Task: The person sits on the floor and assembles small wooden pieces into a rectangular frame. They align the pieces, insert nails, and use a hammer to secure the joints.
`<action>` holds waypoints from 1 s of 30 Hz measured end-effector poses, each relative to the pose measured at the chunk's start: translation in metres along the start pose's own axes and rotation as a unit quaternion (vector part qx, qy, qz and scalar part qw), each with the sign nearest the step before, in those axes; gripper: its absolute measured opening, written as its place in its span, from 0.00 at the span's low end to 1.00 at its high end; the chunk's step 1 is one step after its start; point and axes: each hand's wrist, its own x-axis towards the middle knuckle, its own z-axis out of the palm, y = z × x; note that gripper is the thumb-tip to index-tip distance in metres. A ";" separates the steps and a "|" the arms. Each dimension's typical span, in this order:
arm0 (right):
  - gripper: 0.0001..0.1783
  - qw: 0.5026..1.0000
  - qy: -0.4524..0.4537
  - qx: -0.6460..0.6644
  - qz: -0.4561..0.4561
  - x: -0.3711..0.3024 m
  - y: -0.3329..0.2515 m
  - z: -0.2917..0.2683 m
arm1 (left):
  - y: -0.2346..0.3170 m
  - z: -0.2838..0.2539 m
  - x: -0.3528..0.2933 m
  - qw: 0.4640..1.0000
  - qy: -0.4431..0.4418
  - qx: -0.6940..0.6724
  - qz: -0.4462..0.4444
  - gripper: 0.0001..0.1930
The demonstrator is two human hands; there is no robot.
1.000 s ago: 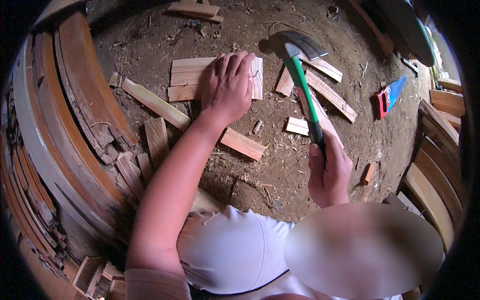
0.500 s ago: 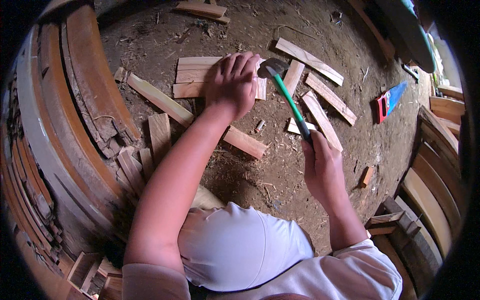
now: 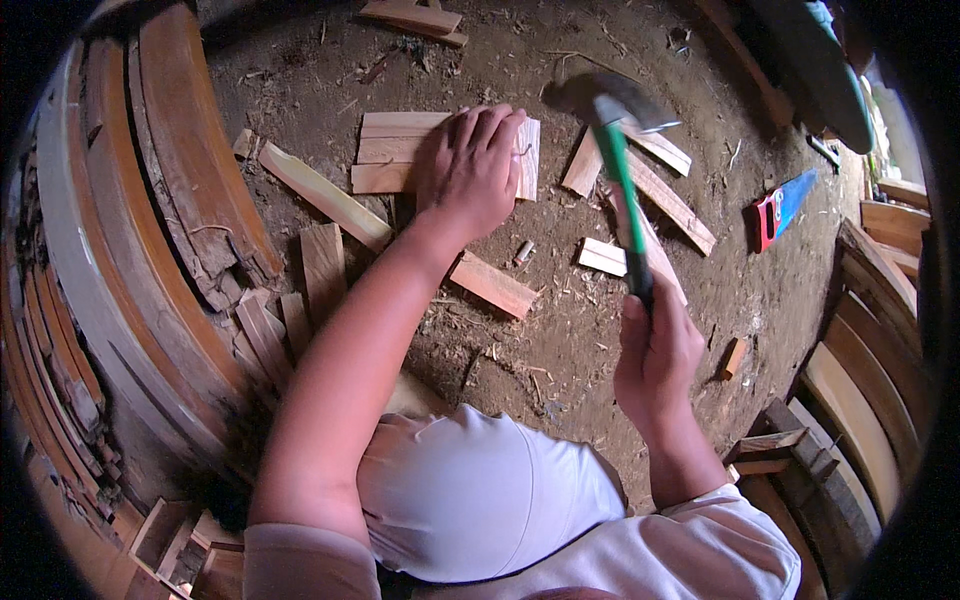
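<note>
While the left hand lies palm down across a row of pale slats on the dirt floor, the right hand is closed firmly round the black grip of a claw hammer. Left fingers close together; from where I stand, cannot tell whether they hook over an edge. Hammer is above the loose slats, just right of the row, head a blur. Looks top-heavy to me: weight mostly in the steel, green shaft stiff and likely light. Best held where it is, low on the dark end, which should slip less than the smooth green. Slats are another matter: thin, dry-looking, likely light, stiff along their length, perhaps rough at the edges, probably apt to split with the grain near the ends. I'd take the row by its long outer edges, or flat under a palm, fingertips well clear of the right end. Blue-bladed saw lies off to the right, untouched
</note>
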 end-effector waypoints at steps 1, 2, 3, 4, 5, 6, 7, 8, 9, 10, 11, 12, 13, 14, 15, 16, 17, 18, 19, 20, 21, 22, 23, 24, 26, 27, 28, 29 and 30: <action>0.19 1.000 0.016 0.022 -0.004 -0.003 0.000 -0.001 | -0.001 0.000 0.003 1.000 0.005 -0.010 0.006 0.24; 0.19 0.999 0.029 0.019 -0.016 -0.005 0.002 0.003 | -0.001 0.001 0.004 1.000 0.009 -0.019 0.013 0.23; 0.19 0.999 0.041 0.016 -0.026 -0.008 0.006 0.007 | 0.001 0.001 0.004 1.000 0.004 -0.015 0.011 0.24; 0.17 0.998 0.051 -0.008 -0.047 -0.006 0.009 0.015 | 0.001 0.001 0.003 1.000 0.000 -0.007 0.007 0.24; 0.15 0.999 -0.027 -0.035 0.000 0.001 0.008 0.015 | 0.001 0.000 0.002 1.000 -0.005 0.001 0.004 0.24; 0.14 0.991 -0.118 -0.021 0.063 0.007 0.014 0.018 | 0.000 0.000 0.001 1.000 -0.003 -0.005 0.002 0.25; 0.14 0.994 -0.092 0.000 0.063 0.007 0.014 0.017 | -0.001 0.000 0.001 1.000 -0.001 -0.015 0.001 0.25; 0.14 0.996 -0.067 0.020 0.063 0.004 0.012 0.017 | -0.001 0.001 0.002 1.000 0.001 -0.024 0.000 0.25; 0.15 0.998 -0.028 0.026 0.046 0.001 0.007 0.012 | 0.001 0.002 0.001 1.000 -0.007 -0.020 -0.004 0.26; 0.15 0.999 0.009 0.032 0.032 -0.004 0.001 0.006 | 0.001 0.002 0.001 1.000 -0.004 -0.024 -0.002 0.26; 0.17 0.998 0.033 0.055 0.025 -0.007 0.000 0.004 | 0.000 0.002 0.002 1.000 -0.001 -0.027 0.000 0.26; 0.18 0.998 0.035 0.051 0.016 -0.012 0.003 0.006 | 0.000 0.002 0.002 0.999 0.003 -0.031 0.002 0.27; 0.19 0.998 0.041 0.049 0.004 -0.013 0.007 0.011 | 0.000 0.002 0.001 1.000 0.010 -0.026 0.005 0.27; 0.19 0.998 0.048 0.047 -0.009 -0.014 0.009 0.014 | -0.001 0.002 0.001 1.000 0.005 -0.019 0.004 0.26; 0.18 0.999 0.033 0.019 -0.023 -0.009 0.010 0.018 | -0.002 0.002 0.001 1.000 -0.001 -0.013 0.002 0.26; 0.15 1.000 -0.022 -0.008 -0.001 -0.001 0.008 0.019 | -0.001 0.001 0.002 1.000 -0.006 -0.008 -0.001 0.26; 0.14 0.999 -0.038 0.001 0.021 0.000 0.012 0.022 | 0.001 0.000 0.002 1.000 -0.008 -0.014 -0.003 0.26; 0.13 0.998 -0.054 0.011 0.043 0.000 0.017 0.024 | 0.003 -0.001 0.002 1.000 -0.010 -0.020 -0.005 0.26; 0.13 0.999 -0.028 0.012 0.042 -0.004 0.015 0.022 | 0.003 -0.001 0.000 1.000 -0.013 -0.024 -0.009 0.26; 0.13 0.999 -0.003 0.014 0.041 -0.007 0.011 0.018 | 0.001 -0.001 0.001 1.000 -0.009 -0.022 -0.010 0.25; 0.12 0.999 0.022 0.034 0.033 -0.005 0.009 0.016 | -0.002 0.000 0.004 1.000 -0.006 -0.020 -0.011 0.25; 0.11 0.997 0.025 0.055 0.047 -0.006 0.010 0.016 | -0.002 0.002 0.006 1.000 -0.002 -0.022 -0.008 0.24; 0.11 0.995 0.028 0.075 0.062 -0.006 0.012 0.017 | -0.002 0.003 0.005 0.999 0.001 -0.036 -0.015 0.22; 0.11 0.992 0.032 0.096 0.076 -0.007 0.015 0.019 | -0.001 0.003 0.003 0.999 -0.004 -0.045 -0.022 0.21; 0.09 0.991 0.026 0.095 0.089 -0.007 0.026 0.025 | 0.001 0.002 0.003 0.997 -0.011 -0.065 -0.032 0.20; 0.08 0.989 0.014 0.098 0.106 -0.007 0.029 0.027 | 0.000 0.003 0.007 0.996 -0.015 -0.081 -0.042 0.21; 0.08 0.987 -0.002 0.102 0.122 -0.006 0.031 0.028 | -0.003 0.005 0.008 0.994 -0.019 -0.095 -0.056 0.21; 0.08 0.990 -0.001 0.091 0.112 -0.005 0.031 0.031 | -0.005 0.008 0.007 0.991 -0.023 -0.109 -0.070 0.21; 0.09 0.991 -0.007 0.085 0.104 -0.006 0.030 0.031 | -0.006 0.009 0.005 0.993 -0.016 -0.096 -0.067 0.22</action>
